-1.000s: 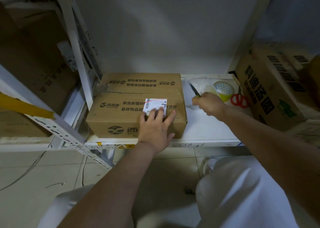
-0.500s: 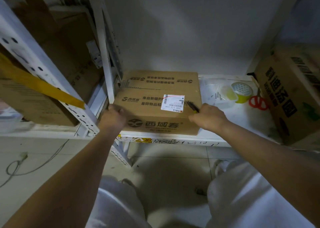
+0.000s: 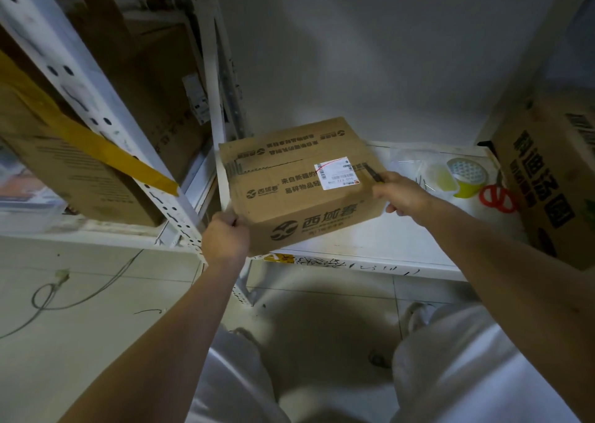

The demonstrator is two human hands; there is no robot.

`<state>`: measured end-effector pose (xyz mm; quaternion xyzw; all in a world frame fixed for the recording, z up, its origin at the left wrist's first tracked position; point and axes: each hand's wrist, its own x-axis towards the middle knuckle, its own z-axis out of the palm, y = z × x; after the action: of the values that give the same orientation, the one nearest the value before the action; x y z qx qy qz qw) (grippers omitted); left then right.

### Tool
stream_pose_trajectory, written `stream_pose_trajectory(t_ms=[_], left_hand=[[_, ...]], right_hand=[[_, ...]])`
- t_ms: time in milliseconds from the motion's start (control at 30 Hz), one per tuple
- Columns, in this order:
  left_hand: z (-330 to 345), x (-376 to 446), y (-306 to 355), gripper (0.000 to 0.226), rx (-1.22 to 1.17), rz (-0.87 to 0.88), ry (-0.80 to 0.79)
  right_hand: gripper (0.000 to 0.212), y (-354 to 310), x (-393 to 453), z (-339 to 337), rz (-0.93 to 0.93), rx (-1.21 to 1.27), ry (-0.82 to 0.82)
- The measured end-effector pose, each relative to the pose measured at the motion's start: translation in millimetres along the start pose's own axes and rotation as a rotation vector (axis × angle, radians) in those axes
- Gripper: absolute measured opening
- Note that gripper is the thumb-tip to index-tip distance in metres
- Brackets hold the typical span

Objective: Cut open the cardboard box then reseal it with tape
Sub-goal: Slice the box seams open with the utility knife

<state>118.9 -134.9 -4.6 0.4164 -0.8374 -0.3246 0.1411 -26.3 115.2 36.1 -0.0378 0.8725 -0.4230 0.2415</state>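
We see the box point(image 3: 302, 181) at the front left corner of the white shelf point(image 3: 380, 242), turned askew so one corner juts over the front edge. Its top flaps are closed, with a white label point(image 3: 336, 173) across the seam. Our left hand point(image 3: 225, 236) curls round the box's near left corner and grips it. Our right hand point(image 3: 401, 195) is at the box's right edge, fingers closed round a dark knife point(image 3: 373, 173) whose tip lies on the top by the label. At the shelf's back right sit a tape roll point(image 3: 467, 174) and red scissors point(image 3: 497, 197), just beside each other and well apart from the box. A large carton point(image 3: 547, 178) stands at the right end.
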Motion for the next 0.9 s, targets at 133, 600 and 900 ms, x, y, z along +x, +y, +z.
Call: stream_pose_trajectory(t_ms=[133, 600, 900], left_hand=[[1, -5, -2, 0.018, -0.143, -0.110, 0.005], [24, -47, 16, 0.014, -0.666, -0.381, -0.271], [13, -22, 19, 0.027, -0.369, -0.267, -0.084]], right_hand=[[0.032, 2, 2, -3, -0.003, 0.032, -0.039], [0.045, -24, -5, 56, -0.085, 0.037, 0.009], [0.054, -24, -16, 63, -0.128, -0.052, -0.020]])
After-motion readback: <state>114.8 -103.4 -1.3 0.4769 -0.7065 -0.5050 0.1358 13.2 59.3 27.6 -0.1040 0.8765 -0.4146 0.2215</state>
